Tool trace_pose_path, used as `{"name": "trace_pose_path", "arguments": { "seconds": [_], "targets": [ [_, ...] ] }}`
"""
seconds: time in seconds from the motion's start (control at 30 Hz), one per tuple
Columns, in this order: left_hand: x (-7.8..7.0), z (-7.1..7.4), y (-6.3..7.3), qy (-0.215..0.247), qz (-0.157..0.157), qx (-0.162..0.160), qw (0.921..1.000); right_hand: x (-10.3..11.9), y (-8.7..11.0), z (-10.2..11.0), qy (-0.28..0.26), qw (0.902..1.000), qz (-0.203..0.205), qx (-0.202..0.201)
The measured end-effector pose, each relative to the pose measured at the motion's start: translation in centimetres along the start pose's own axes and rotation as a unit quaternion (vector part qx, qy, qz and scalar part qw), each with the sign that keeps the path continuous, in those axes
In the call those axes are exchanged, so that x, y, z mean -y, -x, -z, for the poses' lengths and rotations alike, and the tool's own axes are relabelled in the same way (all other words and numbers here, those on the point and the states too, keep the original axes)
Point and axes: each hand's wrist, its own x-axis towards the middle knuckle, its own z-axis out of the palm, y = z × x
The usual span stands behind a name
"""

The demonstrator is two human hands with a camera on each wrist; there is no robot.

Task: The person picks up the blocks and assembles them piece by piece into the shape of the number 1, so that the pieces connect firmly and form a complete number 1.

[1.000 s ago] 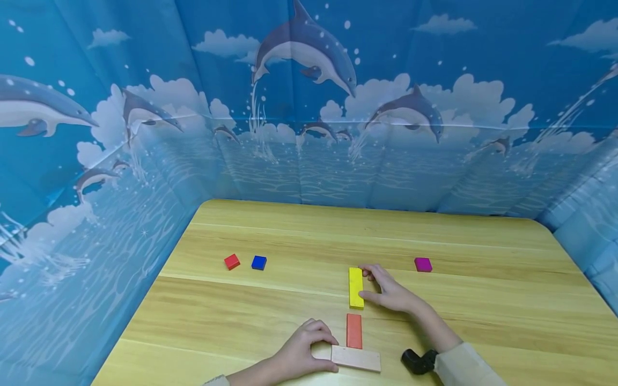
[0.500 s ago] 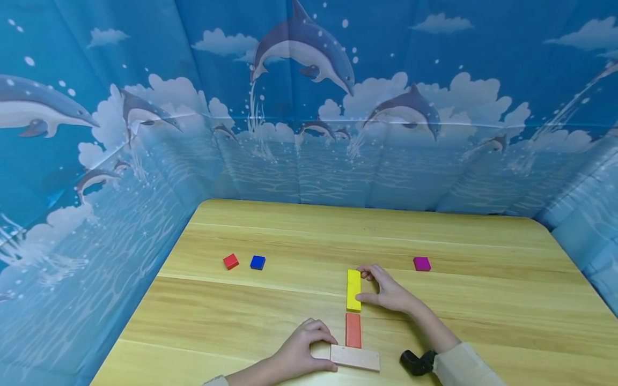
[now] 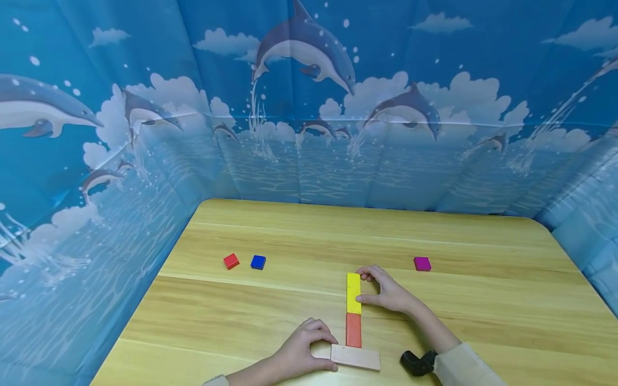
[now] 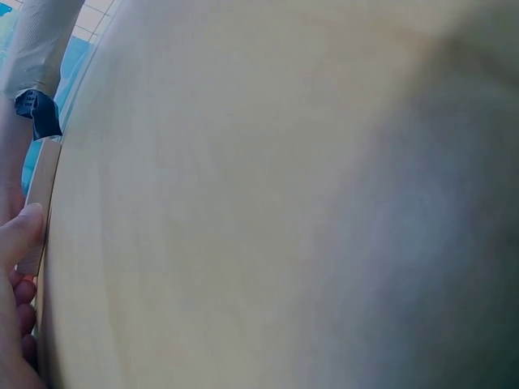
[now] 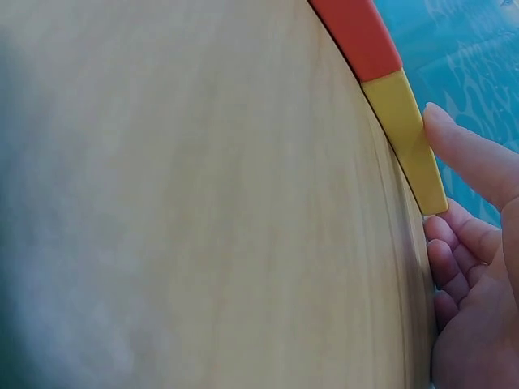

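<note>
A plain wooden block (image 3: 355,357) lies crosswise near the table's front edge. My left hand (image 3: 303,349) grips its left end, thumb on the near side and index finger on the far side. From the middle of its far side an orange-red block (image 3: 353,330) runs away from me. A yellow block (image 3: 353,293) continues that line, its near end touching the orange-red one. My right hand (image 3: 390,290) holds the yellow block from the right, with the thumb near its middle and the index finger at its far end. The right wrist view shows the yellow block (image 5: 405,142) meeting the red one end to end.
A small red block (image 3: 231,261) and a blue block (image 3: 258,262) lie at the back left of the wooden table (image 3: 289,230). A purple block (image 3: 422,264) sits at the back right. A black wrist device (image 3: 418,363) is by the right sleeve. Dolphin-printed curtains surround the table.
The yellow block has slid toward me with my right hand, closing the gap to the orange-red block. My left hand and the plain wooden block stay put.
</note>
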Motion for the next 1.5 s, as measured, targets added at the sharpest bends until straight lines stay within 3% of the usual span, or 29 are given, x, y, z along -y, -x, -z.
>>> {"name": "trace_pose_path", "arguments": {
  "seconds": [0.47, 0.77, 1.0, 1.17, 1.33, 1.5],
  "targets": [
    [-0.4, 0.2, 0.2, 0.002, 0.002, 0.002, 1.0000, -0.1, 0.3, 0.1, -0.003, 1.0000, 0.001, 0.006],
    [-0.3, 0.2, 0.3, 0.004, -0.002, 0.002, 1.0000, 0.9, 0.5, 0.2, -0.006, 0.9999, -0.009, 0.003],
    [-0.5, 0.1, 0.3, 0.003, -0.001, 0.003, 1.0000, -0.1, 0.5, 0.4, -0.055, 0.9984, -0.002, -0.015],
    [-0.5, 0.1, 0.3, 0.003, 0.000, 0.003, 1.0000, 1.0, 0.7, 1.8, -0.069, 0.9950, 0.009, -0.072],
    [-0.5, 0.1, 0.3, 0.002, 0.005, 0.004, 1.0000, 3.3, 1.5, 4.0, -0.038, 0.9846, 0.019, -0.169],
    [-0.5, 0.1, 0.3, 0.006, 0.008, 0.006, 0.9999, 1.7, 2.1, 5.5, 0.001, 0.9679, 0.020, -0.250]
  ]
}}
